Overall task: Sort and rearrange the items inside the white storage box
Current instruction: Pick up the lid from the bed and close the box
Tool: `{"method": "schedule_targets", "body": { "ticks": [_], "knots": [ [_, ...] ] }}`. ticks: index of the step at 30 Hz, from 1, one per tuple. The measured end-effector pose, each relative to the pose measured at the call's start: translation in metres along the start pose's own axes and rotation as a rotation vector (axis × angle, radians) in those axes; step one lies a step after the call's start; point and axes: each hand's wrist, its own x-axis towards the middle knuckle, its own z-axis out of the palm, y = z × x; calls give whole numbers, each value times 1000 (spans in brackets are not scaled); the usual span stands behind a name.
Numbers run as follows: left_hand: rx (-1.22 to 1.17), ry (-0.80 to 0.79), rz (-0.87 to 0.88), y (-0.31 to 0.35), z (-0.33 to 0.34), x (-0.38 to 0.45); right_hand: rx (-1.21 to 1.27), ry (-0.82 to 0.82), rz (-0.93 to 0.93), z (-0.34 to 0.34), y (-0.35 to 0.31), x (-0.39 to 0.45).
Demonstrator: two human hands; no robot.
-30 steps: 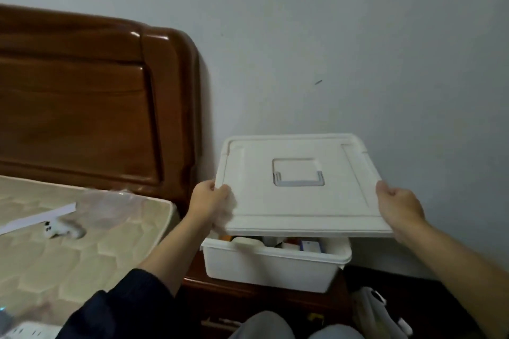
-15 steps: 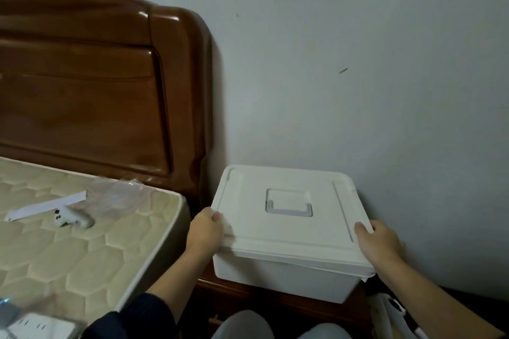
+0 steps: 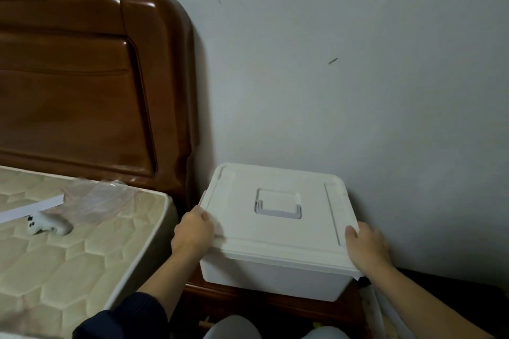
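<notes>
The white storage box (image 3: 272,278) stands on a dark wooden nightstand (image 3: 248,303) against the wall. Its white lid (image 3: 278,234) with a recessed handle (image 3: 278,203) lies flat on top, so the contents are hidden. My left hand (image 3: 192,231) grips the lid's left edge, thumb on top. My right hand (image 3: 366,248) grips the lid's right front corner, thumb on top and fingers over the side.
A bare quilted mattress (image 3: 68,256) lies to the left, with a small white game controller (image 3: 48,224), a white strip (image 3: 30,208) and clear plastic wrap (image 3: 102,198) on it. A brown wooden headboard (image 3: 91,77) rises behind. The grey wall (image 3: 358,63) is close behind the box.
The lid was held tilted above the open box, with items showing inside. It has come down onto the box and now sits flat, both hands still on its sides.
</notes>
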Motion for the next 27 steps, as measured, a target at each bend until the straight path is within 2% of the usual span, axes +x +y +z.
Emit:
{"method": "schedule_targets", "body": {
  "ticks": [3,6,9,12,17,21,24,27],
  "knots": [
    [109,-15,-97,8,1,8,18,-25,38,1,-2,12],
    [83,-58,-239,10,1,25,127,-57,162,-1,-6,28],
    [-28,-79,-246,3,5,39,317,-152,303,1,-3,40],
    [-13,-1,-233,2,9,35,385,-216,362,5,1,43],
    [-20,123,-118,0,9,28,157,-36,303,7,-2,36],
    [-12,110,-66,0,9,27,120,127,207,12,-1,32],
    [-6,101,-62,-3,10,30,108,141,134,14,-1,30],
    [-20,106,-41,-6,12,32,76,87,117,13,1,32]
  ]
}}
